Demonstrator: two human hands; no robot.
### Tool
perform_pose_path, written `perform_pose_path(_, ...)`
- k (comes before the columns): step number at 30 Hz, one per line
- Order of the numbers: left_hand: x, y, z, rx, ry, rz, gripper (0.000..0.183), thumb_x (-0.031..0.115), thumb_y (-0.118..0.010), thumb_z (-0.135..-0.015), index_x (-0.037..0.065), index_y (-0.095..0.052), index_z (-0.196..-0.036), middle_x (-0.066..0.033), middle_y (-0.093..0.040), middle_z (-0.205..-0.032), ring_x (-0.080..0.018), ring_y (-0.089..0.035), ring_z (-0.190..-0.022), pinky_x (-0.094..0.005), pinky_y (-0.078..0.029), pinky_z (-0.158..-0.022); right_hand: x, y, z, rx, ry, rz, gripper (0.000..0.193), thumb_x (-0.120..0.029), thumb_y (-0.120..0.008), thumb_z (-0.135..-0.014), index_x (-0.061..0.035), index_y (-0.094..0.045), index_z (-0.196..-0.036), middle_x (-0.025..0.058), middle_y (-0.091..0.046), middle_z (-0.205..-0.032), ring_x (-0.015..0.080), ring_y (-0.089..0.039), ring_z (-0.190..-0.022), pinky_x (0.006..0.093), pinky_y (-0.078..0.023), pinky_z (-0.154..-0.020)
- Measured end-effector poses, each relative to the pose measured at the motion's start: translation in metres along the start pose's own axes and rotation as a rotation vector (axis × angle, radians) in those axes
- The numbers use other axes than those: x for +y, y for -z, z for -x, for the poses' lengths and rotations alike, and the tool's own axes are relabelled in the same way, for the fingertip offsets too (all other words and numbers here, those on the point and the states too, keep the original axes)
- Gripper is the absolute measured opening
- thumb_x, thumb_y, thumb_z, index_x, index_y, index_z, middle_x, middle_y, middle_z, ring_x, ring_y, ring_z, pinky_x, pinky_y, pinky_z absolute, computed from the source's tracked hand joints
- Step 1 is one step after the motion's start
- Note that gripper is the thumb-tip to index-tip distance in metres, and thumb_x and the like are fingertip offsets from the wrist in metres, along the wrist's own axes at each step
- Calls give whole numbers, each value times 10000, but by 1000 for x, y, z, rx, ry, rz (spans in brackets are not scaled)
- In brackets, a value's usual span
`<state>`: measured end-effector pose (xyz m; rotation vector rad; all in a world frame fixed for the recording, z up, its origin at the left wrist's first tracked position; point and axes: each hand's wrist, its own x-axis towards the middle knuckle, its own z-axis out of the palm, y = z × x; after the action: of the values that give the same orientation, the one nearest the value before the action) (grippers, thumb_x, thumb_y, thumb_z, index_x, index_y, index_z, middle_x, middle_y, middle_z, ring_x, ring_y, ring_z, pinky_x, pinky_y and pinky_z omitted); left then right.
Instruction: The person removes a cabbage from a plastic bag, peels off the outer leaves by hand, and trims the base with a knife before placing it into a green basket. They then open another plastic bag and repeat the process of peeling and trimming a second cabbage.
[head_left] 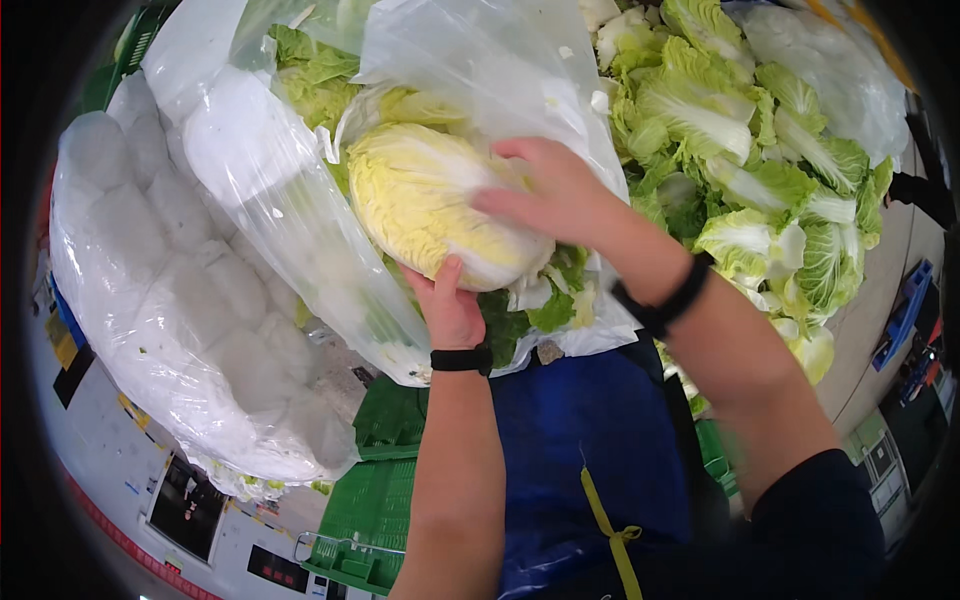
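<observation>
Dark sleeve and blue apron are sitting closest to the lens, yellow tie dangling. Cabbage head is lying tilted at upper centre, on translucent plastic film and loose green leaves.

Left hand is bracing its lower edge: thumb is pressing up against it, standing apart from the index finger; remaining fingers are hiding underneath, can't tell their state. Right hand is showing blurred over its right end, thumb and fingers spreading apart, pinching nothing visible; touching or just above, can't tell.

Risks, my read: head is looking rounded and heavy for one bracing hand; if the left slips on smooth leaf or slick film, it's rolling toward the apron. Loose leaves underneath are making a shifty base. Hard push from the right could be tearing outer leaves.

Materials: head is bulging like a fat oval, crinkled yellow leaf running into smooth white rib. Film is creasing, shiny. To the left, a plastic-wrapped white bundle is bulging in soft lumps. To the right, a leaf pile is spreading, frilly green edges, stiff pale ribs. Below, green crates are showing slotted, rigid walls.
</observation>
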<state>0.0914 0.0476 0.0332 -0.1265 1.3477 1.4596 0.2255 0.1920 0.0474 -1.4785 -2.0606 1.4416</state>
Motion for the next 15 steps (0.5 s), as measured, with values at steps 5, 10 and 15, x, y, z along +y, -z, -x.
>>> perform_pose_path(5,0,-11,6,101,-40,-163,684,172,-604,-847,165,-215,-1409,-102,-403,-1340,-285,-428,-1219,-474,-412,-969,-17,-17,-20,-130,-149,-112,630,-405,-803,-583,11,-598,-1009,168,-621,-893,292,-590,-828,347,-467,-769)
perform_pose_path(10,-8,24,-4,40,-68,-66,761,98,-604,-854,111,-122,-1443,-97,-352,-1383,-259,-409,-1229,-407,-411,-981,-37,4,8,-411,-127,-99,577,-393,-806,-559,-2,-623,-942,148,-633,-849,268,-604,-796,343,-468,-725)
perform_pose_path(15,0,-11,0,43,-57,-175,737,120,-589,-874,54,-121,-1440,-128,-394,-1362,-258,-427,-1230,-379,-385,-1013,23,57,27,-648,-1,-367,439,-290,-769,-651,-40,-660,-996,111,-683,-853,223,-639,-780,312,-486,-731)
